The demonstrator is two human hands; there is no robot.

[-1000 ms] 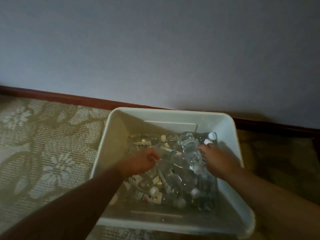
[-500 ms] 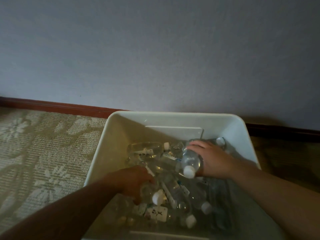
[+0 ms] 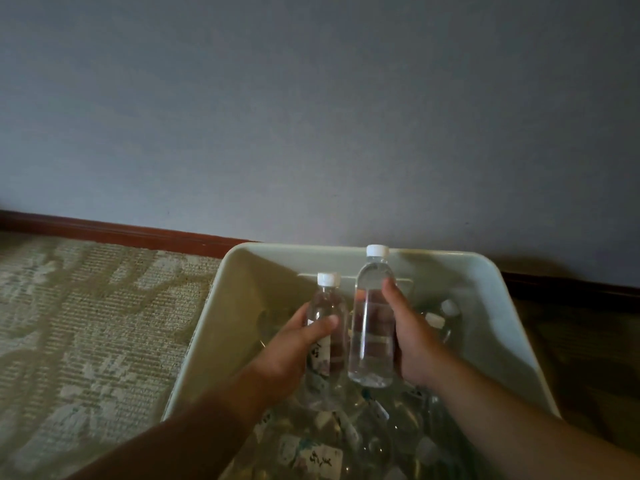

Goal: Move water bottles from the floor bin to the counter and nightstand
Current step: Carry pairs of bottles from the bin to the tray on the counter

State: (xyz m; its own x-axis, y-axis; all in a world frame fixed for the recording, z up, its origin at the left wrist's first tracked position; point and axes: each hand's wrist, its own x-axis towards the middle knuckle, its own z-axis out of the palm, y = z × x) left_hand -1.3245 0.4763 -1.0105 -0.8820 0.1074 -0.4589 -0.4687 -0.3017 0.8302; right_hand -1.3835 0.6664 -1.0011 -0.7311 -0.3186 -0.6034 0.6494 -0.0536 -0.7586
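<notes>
The left hand (image 3: 294, 344) grips a small clear plastic bottle with a white cap (image 3: 328, 327), its thumb curled across the front. This bottle carries a white paper label with dark handwriting, too blurred to read. The right hand (image 3: 412, 337) grips a taller clear plastic bottle with a white cap (image 3: 372, 323), with the fingers behind it and the thumb along its right side; no label shows on it. Both bottles stand upright, just beside each other, above the white plastic bin (image 3: 512, 327) on the floor.

Half a second ago both hands were low inside the bin, each on a bottle that lay among the others; now the two bottles are lifted and turned upright, with their caps up near the far rim.

The bin holds a heap of lying clear bottles (image 3: 349, 441), several with white caps and white labels. One label near the front edge bears dark handwritten marks, which cannot be read. The bin stands against the grey wall (image 3: 311, 116) with its reddish-brown baseboard (image 3: 114, 232), on a beige patterned carpet (image 3: 86, 334).
</notes>
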